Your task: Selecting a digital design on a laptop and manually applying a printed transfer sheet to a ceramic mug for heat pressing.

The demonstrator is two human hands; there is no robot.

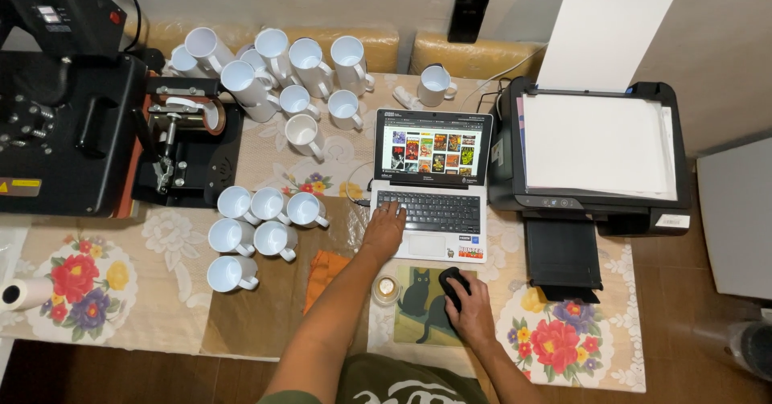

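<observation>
A small silver laptop [434, 187] stands open on the table, its screen showing rows of colourful thumbnail pictures. My left hand [383, 231] rests flat on the left side of its keyboard, fingers spread. My right hand [469, 307] is closed over a black computer mouse [450, 282]. The mouse sits on a green mouse pad [414, 307] with a black cat drawn on it, just in front of the laptop.
Many white mugs [265, 227] stand in groups left of the laptop and at the back. A black heat press [72, 106] fills the left end. A black printer [591, 151] loaded with white paper is right. An orange cloth [322, 269] and a small round jar [386, 289] lie near my left arm.
</observation>
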